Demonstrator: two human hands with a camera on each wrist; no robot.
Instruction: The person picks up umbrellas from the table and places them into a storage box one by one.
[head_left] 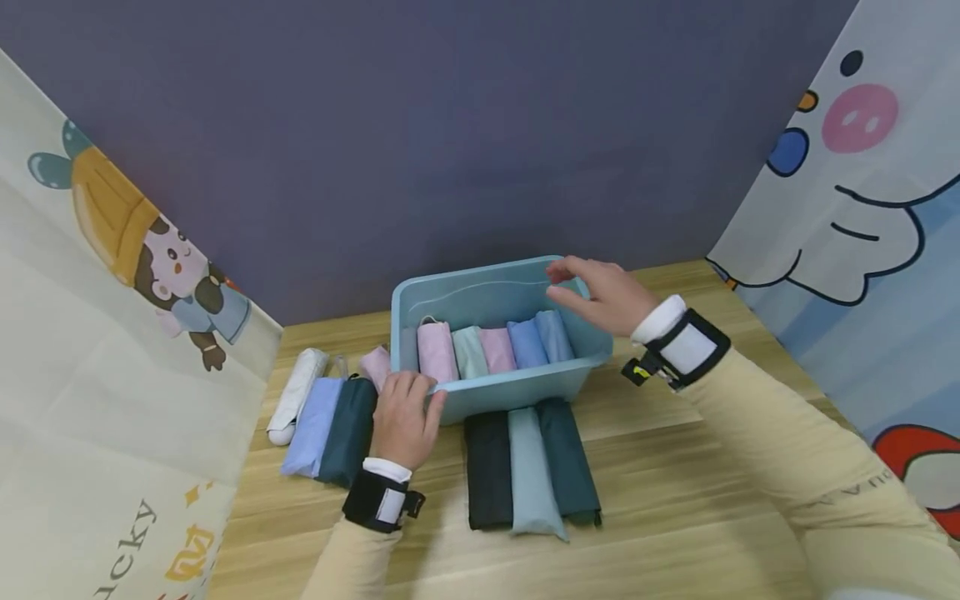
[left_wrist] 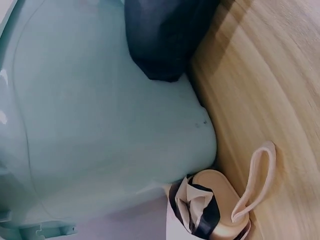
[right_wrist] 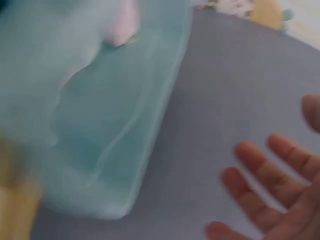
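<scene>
A light blue plastic bin [head_left: 517, 385] holds a row of folded umbrellas in sleeves: a pink one [head_left: 437, 352], a mint one [head_left: 469, 352], another pink one [head_left: 497, 350], blue ones [head_left: 527, 343] and a grey one at the left end. My left hand [head_left: 405, 417] grips the bin's front left corner, fingers over the rim. Above the bin's right end hovers my right hand [head_left: 603, 296], its fingers spread and holding nothing. The right wrist view, blurred, shows those fingers apart from the bin wall [right_wrist: 120, 135]. No left fingers show in the left wrist view.
In front of the bin lie a black [head_left: 489, 471], a grey-blue [head_left: 534, 471] and a dark green umbrella [head_left: 567, 458]. Left are white [head_left: 298, 396], periwinkle [head_left: 313, 425] and dark teal ones [head_left: 348, 429]. A pink umbrella with a beige handle [left_wrist: 222, 200] stands against the bin.
</scene>
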